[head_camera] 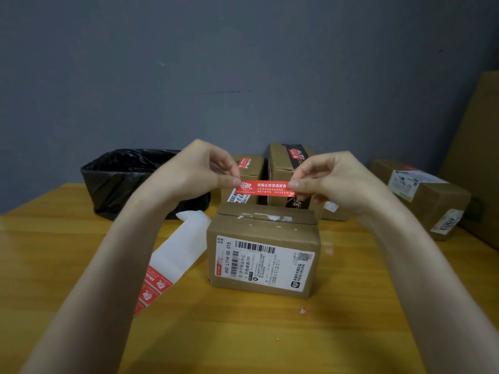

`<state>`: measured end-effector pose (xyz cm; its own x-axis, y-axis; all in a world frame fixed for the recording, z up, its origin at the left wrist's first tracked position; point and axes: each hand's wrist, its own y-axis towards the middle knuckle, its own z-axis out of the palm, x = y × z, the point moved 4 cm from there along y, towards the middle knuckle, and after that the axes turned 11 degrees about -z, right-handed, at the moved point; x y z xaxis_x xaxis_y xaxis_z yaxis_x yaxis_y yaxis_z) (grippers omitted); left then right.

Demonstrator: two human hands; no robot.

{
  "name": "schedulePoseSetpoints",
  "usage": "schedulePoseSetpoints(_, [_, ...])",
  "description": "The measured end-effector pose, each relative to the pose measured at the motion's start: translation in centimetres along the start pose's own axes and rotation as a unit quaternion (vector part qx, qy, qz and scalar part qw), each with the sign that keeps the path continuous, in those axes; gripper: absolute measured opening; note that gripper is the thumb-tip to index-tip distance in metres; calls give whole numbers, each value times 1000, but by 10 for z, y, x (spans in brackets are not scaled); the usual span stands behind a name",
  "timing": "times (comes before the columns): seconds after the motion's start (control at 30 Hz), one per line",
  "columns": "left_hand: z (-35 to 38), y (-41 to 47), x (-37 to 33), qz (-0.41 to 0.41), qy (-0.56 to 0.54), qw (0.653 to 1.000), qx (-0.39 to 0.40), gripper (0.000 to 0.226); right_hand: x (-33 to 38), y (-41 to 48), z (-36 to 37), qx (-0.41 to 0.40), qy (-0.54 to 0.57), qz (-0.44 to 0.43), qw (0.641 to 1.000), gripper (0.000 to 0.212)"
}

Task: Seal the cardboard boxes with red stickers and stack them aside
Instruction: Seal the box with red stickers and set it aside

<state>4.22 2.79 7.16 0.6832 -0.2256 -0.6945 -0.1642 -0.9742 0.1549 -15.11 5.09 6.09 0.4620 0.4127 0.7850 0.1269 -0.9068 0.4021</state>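
A red sticker (266, 188) is stretched flat in the air between my hands. My left hand (201, 168) pinches its left end and my right hand (328, 179) pinches its right end. Just below it stands a brown cardboard box (263, 249) with a white shipping label on its near face and a top seam with torn white tape. The strip of sticker backing (175, 255), with red stickers at its near end, lies on the table to the box's left.
The wooden table (81, 238) holds a black plastic bag (129, 179) at the back left. Behind my hands are two boxes with red stickers (249, 168) (289, 163). Another labelled box (426, 195) sits at the right, near a leaning cardboard sheet (478, 144).
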Motion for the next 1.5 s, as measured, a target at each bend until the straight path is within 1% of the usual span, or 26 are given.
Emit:
schedulePoseSetpoints(0.1, [0, 1, 3, -19, -15, 1000, 17, 10, -2, 0, 1, 16, 0, 13, 1000, 6])
schedulePoseSetpoints(0.2, [2, 2, 6, -32, -19, 999, 26, 7, -6, 1, 4, 50, -21, 38, 998, 18])
schedulePoseSetpoints(0.27, [6, 4, 7, -43, -22, 998, 41, 5, -8, 1, 5, 70, -28, 48, 996, 18])
schedulePoseSetpoints(0.33, [9, 6, 10, -57, -32, 996, 58, 12, -9, 1, 6, 84, -45, 49, 994, 16])
schedulePoseSetpoints(0.5, [18, 11, 15, -74, -26, 994, 82, 18, -13, 3, 7, 86, -89, 42, 991, 21])
schedulePoseSetpoints(0.77, [31, 18, 21, -79, -1, 991, 111, 19, -23, 5, 11, 107, -127, 76, 983, 22])
schedulePoseSetpoints(1.0, [33, 19, 22, -88, 2, 991, 104, 24, -27, 5, 17, 121, -129, 91, 980, 18])
schedulePoseSetpoints(1.17, [35, 22, 25, -96, -4, 991, 94, 27, -29, 7, 18, 111, -136, 85, 981, 19])
schedulePoseSetpoints(1.37, [37, 21, 25, -96, 10, 992, 81, 23, -32, 9, 20, 104, -143, 80, 981, 19])
schedulePoseSetpoints(1.5, [37, 22, 25, -100, 8, 992, 77, 26, -33, 10, 21, 96, -143, 78, 982, 19])
